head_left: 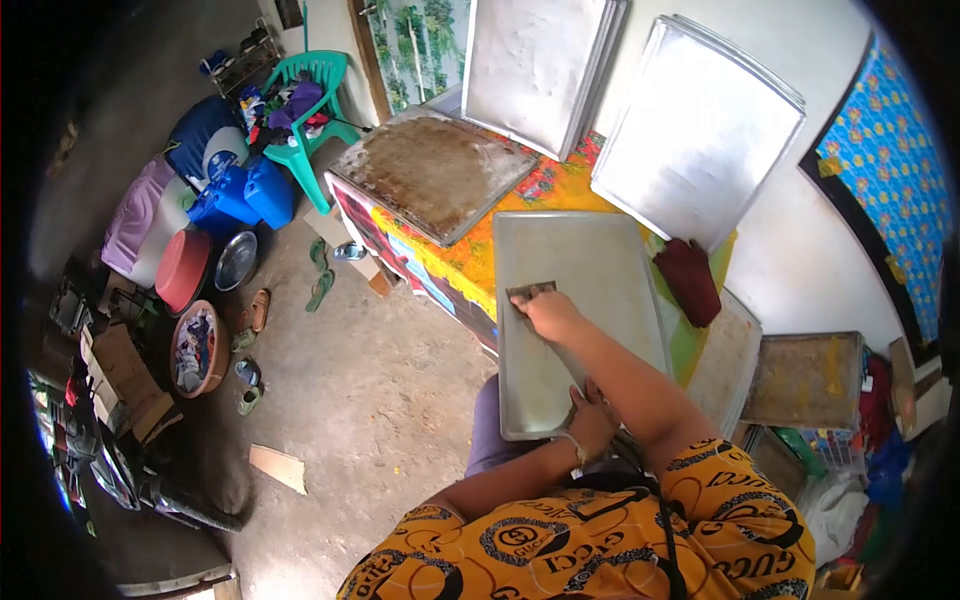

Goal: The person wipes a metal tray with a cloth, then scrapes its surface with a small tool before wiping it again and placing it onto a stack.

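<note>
A large metal baking tray (590,245) lies tilted in front of me, its far part on the table and its near end over my lap. My right hand (550,314) is closed on a small flat scraper (532,289), which it presses against the tray's surface left of the middle. At the tray's near edge, my left hand (595,418) grips the rim, with some of its fingers hidden. A dark red cloth (688,280) sits just right of the tray.
A brown-stained tray (430,170) rests on the flowered tablecloth (470,258). Stacked metal trays (535,70) and more shiny trays (700,125) lean on the wall. To the left are a green chair (318,75), blue jerrycans (265,190), basins and slippers; a grimy tray (805,380) stands right.
</note>
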